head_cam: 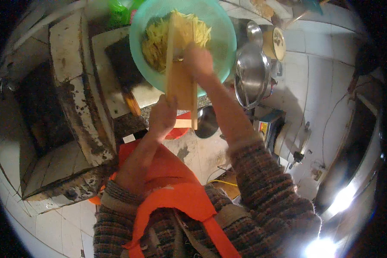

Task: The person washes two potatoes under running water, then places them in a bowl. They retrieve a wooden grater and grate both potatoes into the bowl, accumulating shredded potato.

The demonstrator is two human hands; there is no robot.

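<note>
My left hand (163, 117) grips the near end of a wooden mandoline grater (182, 85), which slants over a green mesh colander (225, 42). Pale yellow shredded strips (203, 34), possibly potato, lie in the colander under and around the board's far end. A toothed metal blade (178, 59) crosses the middle of the board. Over that blade my right hand (200, 63) is pressed down with its fingers curled. Whatever may be under its palm is hidden.
Left of the colander, a dark-bladed knife with a wooden handle (132, 104) lies on a pale surface. Stainless steel bowls (252, 75) stand to the right. Nearer me are a dark metal pot (208, 122) and a red basin (177, 133). A green plastic bag (119, 11) sits at far left.
</note>
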